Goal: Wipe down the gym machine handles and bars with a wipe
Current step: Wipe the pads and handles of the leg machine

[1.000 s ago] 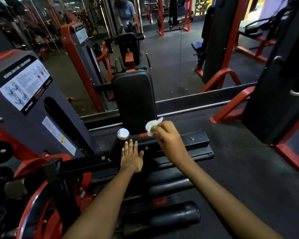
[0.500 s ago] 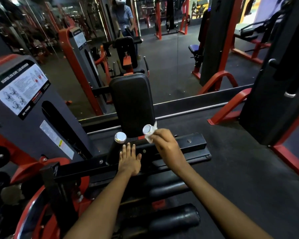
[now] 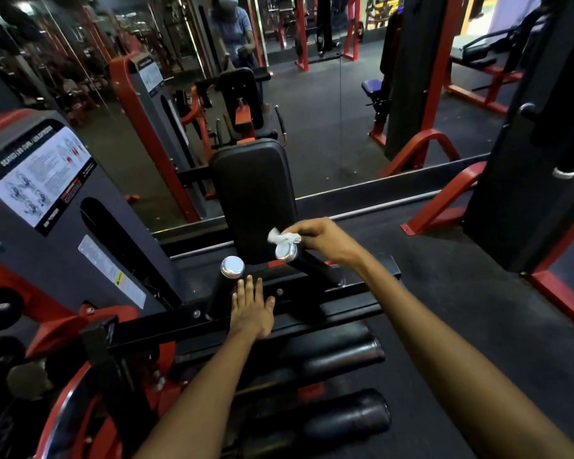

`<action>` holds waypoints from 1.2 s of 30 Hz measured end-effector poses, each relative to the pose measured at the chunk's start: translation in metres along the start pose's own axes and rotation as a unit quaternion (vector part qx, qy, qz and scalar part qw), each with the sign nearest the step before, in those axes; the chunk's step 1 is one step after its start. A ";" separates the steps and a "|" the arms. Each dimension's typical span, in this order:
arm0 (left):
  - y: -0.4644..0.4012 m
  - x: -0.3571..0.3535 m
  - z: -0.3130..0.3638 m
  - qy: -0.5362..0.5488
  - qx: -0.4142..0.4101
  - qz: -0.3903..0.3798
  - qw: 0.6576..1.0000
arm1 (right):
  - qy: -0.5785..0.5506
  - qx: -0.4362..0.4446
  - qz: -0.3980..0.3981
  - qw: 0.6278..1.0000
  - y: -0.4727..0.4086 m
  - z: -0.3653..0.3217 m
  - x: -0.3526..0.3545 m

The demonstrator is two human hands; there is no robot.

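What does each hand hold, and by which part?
Right hand pinches the crumpled wipe at its right side. Left hand holds nothing.

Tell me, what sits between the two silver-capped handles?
In the head view, only the black seat pad behind and the black crossbar below; left handle and right handle stand apart.

Black back pad [image 3: 254,197] blocks reach behind both chrome-capped handles [image 3: 231,267].
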State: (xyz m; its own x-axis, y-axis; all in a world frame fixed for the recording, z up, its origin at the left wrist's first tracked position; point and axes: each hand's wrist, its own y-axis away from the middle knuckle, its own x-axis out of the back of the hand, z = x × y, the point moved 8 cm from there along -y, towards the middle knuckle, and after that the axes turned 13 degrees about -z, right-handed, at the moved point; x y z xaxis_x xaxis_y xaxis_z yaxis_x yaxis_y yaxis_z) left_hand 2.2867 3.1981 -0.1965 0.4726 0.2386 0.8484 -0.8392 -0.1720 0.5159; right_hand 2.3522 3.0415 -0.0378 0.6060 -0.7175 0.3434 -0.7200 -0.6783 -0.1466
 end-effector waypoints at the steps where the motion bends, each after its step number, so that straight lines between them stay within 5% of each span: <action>1: 0.000 0.000 0.000 0.001 0.000 -0.002 1.000 | 0.037 -0.018 -0.066 0.997 -0.009 0.003 -0.006; 5: -0.001 0.000 -0.001 0.001 0.000 -0.004 1.000 | 0.207 -0.130 -0.185 0.952 -0.008 0.057 0.001; 9: -0.002 -0.001 -0.001 -0.001 -0.002 0.003 1.000 | 0.394 -0.208 -0.205 0.872 -0.001 0.099 0.014; 12: -0.002 0.000 -0.001 -0.005 -0.003 0.005 1.000 | 0.336 -0.171 -0.204 0.903 -0.016 0.069 0.003; 15: -0.002 -0.001 -0.001 -0.001 -0.001 0.002 1.000 | 0.072 -0.087 -0.195 0.974 -0.024 0.028 -0.011; 17: -0.003 0.000 -0.002 -0.003 0.001 0.003 1.000 | -0.025 -0.060 -0.185 0.981 -0.021 0.020 -0.015; 20: -0.002 0.000 -0.001 0.002 -0.003 0.003 1.000 | 0.109 -0.118 -0.214 0.963 -0.007 0.044 -0.014; 23: 0.000 0.000 -0.001 0.003 -0.006 0.010 1.000 | 0.301 -0.214 -0.218 0.903 0.006 0.074 -0.002; 26: 0.000 0.000 -0.001 -0.002 -0.005 0.016 1.000 | 0.360 -0.250 -0.174 0.882 0.005 0.076 -0.001; 29: 0.000 0.001 0.000 0.002 -0.009 0.018 1.000 | 0.180 -0.136 -0.026 0.974 -0.003 0.036 0.005; 32: 0.002 0.000 0.000 0.006 -0.010 0.018 1.000 | 0.007 -0.014 0.062 0.998 0.009 0.008 0.005; 36: 0.002 0.001 0.000 0.006 -0.011 0.015 1.000 | 0.122 -0.119 0.145 0.975 0.040 0.060 0.010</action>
State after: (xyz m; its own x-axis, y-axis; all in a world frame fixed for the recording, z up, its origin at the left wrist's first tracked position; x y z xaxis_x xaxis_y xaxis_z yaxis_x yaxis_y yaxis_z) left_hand 2.2853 3.1979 -0.1950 0.4437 0.2460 0.8617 -0.8585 -0.1591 0.4875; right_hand 2.3498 2.9974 -0.0957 0.2867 -0.7950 0.5345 -0.9250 -0.3750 -0.0615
